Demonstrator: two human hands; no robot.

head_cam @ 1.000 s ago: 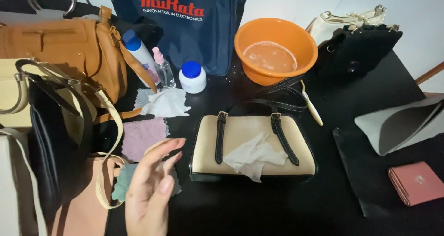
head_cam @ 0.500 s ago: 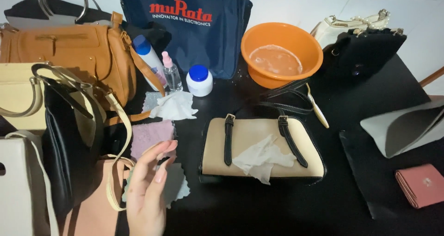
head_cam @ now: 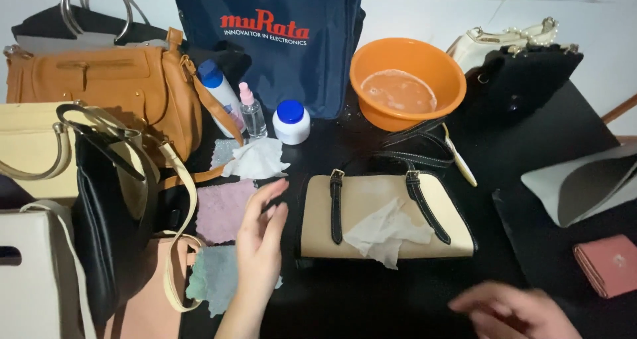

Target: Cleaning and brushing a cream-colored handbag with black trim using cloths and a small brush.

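— Left hand (head_cam: 260, 236) first: fingers loose and spread, palm turned inward, gripping nothing. It hovers over the pink cloth (head_cam: 224, 209), just beside the left end of the beige handbag (head_cam: 385, 214).

— And the other hand?

— Right hand (head_cam: 514, 310) sits at the near edge of the black tabletop (head_cam: 371, 292), blurred. Fingers look extended and nothing shows in them, though the blur leaves the grip uncertain.

— Where does the handbag lie?

— Flat near the middle of the tabletop, dark straps buckled across it, a crumpled white wipe (head_cam: 386, 231) resting on its face.

— What surrounds the left hand?

— A grey-green cloth (head_cam: 213, 279) lies under the wrist, toward the near edge. Another crumpled tissue (head_cam: 255, 160) lies beyond the pink cloth. Behind that stand a small clear spray bottle (head_cam: 251, 111), a white bottle with blue cap (head_cam: 221, 96) and a squat white jar with blue lid (head_cam: 291, 122).

— Far side?

— An orange basin (head_cam: 406, 81) holding water stands beside a navy tote (head_cam: 279, 40). A tan leather bag (head_cam: 99, 93) lies at the far left corner. A pink wallet (head_cam: 609, 264) lies at the right edge.
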